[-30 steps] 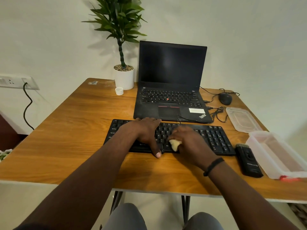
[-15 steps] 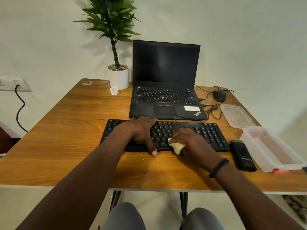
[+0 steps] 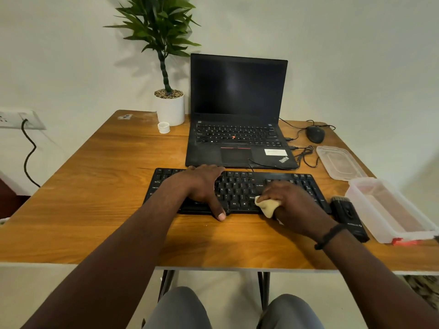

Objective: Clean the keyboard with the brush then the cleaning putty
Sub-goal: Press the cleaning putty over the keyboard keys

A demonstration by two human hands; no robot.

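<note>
Fingers (image 3: 273, 189) of the right hand (image 3: 293, 205) curl round the pale putty (image 3: 267, 206), pressing it on the near edge of the keyboard (image 3: 240, 189), right of its middle. Left hand (image 3: 202, 186) lies flat on the keyboard's left half, fingers relaxed, thumb over the front edge. Just right of the keyboard lies the brush (image 3: 349, 218), beside an open box (image 3: 389, 210) and its lid (image 3: 339, 162). Behind stand a laptop (image 3: 237, 110), mouse (image 3: 315, 134) and plant (image 3: 166, 55) on the desk (image 3: 95, 186).
</note>
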